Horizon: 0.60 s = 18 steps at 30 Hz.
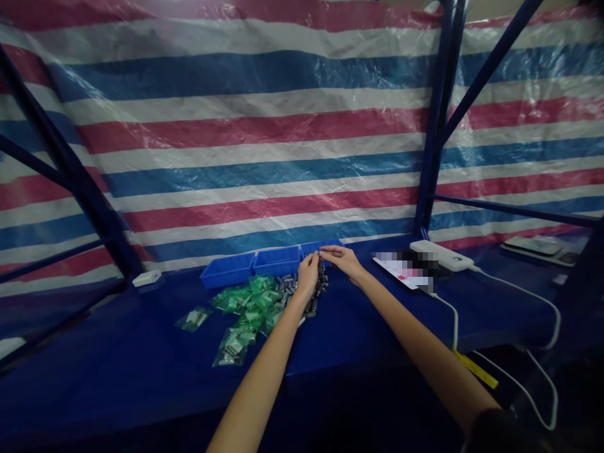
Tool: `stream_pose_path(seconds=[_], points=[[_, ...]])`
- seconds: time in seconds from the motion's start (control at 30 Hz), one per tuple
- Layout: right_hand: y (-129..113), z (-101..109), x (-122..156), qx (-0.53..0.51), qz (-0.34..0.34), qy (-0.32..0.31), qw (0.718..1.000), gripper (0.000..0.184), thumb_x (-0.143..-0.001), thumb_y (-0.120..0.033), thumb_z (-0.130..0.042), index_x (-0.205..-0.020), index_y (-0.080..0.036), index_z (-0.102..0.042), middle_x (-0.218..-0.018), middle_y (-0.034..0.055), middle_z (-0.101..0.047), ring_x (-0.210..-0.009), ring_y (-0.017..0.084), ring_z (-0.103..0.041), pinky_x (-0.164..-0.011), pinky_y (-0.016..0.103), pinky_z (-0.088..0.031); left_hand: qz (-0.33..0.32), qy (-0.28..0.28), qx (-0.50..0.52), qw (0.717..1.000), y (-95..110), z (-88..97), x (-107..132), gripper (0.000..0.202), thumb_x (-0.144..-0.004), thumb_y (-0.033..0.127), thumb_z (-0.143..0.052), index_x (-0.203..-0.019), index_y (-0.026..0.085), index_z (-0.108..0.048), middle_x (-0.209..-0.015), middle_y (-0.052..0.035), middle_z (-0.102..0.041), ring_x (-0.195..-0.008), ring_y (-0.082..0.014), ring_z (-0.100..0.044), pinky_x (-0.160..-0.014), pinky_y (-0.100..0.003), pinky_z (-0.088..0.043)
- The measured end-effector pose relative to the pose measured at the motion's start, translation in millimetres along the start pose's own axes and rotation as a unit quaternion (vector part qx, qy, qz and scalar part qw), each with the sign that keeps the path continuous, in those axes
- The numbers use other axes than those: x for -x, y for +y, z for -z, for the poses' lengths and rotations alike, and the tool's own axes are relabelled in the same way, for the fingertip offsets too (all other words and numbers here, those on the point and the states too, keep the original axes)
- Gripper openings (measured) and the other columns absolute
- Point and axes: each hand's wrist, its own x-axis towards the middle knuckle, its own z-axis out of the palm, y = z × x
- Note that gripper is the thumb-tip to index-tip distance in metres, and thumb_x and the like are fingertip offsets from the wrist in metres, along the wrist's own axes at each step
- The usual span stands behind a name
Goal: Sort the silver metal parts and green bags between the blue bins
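Observation:
My left hand [308,275] is above a pile of small dark grey cylindrical pieces [312,306], its fingers drawn together in a pinch. Close beside it, my right hand [343,260] reaches in from the right with thumb and fingers pinched. The fingertips of both hands nearly meet in front of the rightmost blue bin [336,243]. Anything between them is too small to make out. Left of the pile lie several clear plastic bags with green contents [255,302], one of them apart [194,319].
Two more blue bins, one at the left [227,270] and one in the middle [277,259], stand along the back. A white power bank [441,255] with a white cable [521,290] lies right, beside a blurred flat item [401,270]. Blue posts [436,126] frame the blue table [141,358].

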Motion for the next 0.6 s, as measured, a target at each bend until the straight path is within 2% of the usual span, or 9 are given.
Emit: stream_pose_path(seconds=[0.13,0.27,0.37,0.47,0.6], points=[[4,0,-2,0.014,-0.004,-0.003,1.0,0.038,-0.068,-0.045,-0.064,-0.09,-0.015,-0.07,-0.083,0.0061,-0.071,-0.083,0.018,-0.065,-0.066,0.026,-0.051,0.01,-0.018,0.002,1.0,-5,-1.3,-1,0.038,-0.08,0.046,-0.045,-0.075,0.014,-0.064,-0.069,-0.0026,-0.062,-0.063,-0.0132,-0.048,-0.06,-0.024,-0.036],[9,-2,-4,0.015,-0.01,-0.01,1.0,0.036,-0.068,-0.046,-0.063,-0.088,-0.016,-0.07,-0.083,0.0041,-0.071,-0.081,0.016,-0.064,-0.065,0.024,-0.05,0.014,-0.003,-0.011,1.0,-6,-1.3,0,0.042,-0.079,0.051,-0.045,-0.065,0.015,-0.06,-0.058,-0.0006,-0.055,-0.058,-0.0126,-0.045,-0.059,-0.024,-0.035],[12,-5,-5,0.005,-0.011,-0.003,1.0,0.037,-0.066,-0.044,-0.065,-0.088,-0.015,-0.07,-0.081,0.0038,-0.071,-0.073,0.013,-0.063,-0.064,0.023,-0.049,0.019,0.007,-0.008,1.0,-4,-1.2,0,0.042,-0.078,0.052,-0.045,-0.068,0.015,-0.061,-0.058,-0.0006,-0.055,-0.058,-0.0128,-0.045,-0.06,-0.025,-0.035],[16,-7,-6,-0.009,-0.017,0.011,1.0,0.038,-0.065,-0.043,-0.067,-0.087,-0.013,-0.069,-0.078,0.0043,-0.071,-0.066,0.012,-0.061,-0.06,0.022,-0.047,0.027,0.012,0.003,1.0,-2,-0.9,0,0.038,-0.078,0.049,-0.047,-0.073,0.014,-0.063,-0.065,-0.0022,-0.059,-0.061,-0.0133,-0.047,-0.062,-0.025,-0.037],[19,-6,-6,0.001,-0.032,0.029,0.999,0.036,-0.064,-0.043,-0.068,-0.083,-0.012,-0.069,-0.074,0.0044,-0.07,-0.066,0.013,-0.062,-0.058,0.022,-0.047,0.074,0.031,0.003,0.997,0,0.9,-2,0.03,-0.079,0.039,-0.045,-0.069,0.015,-0.059,-0.059,0.0,-0.054,-0.054,-0.0119,-0.046,-0.056,-0.024,-0.035]])
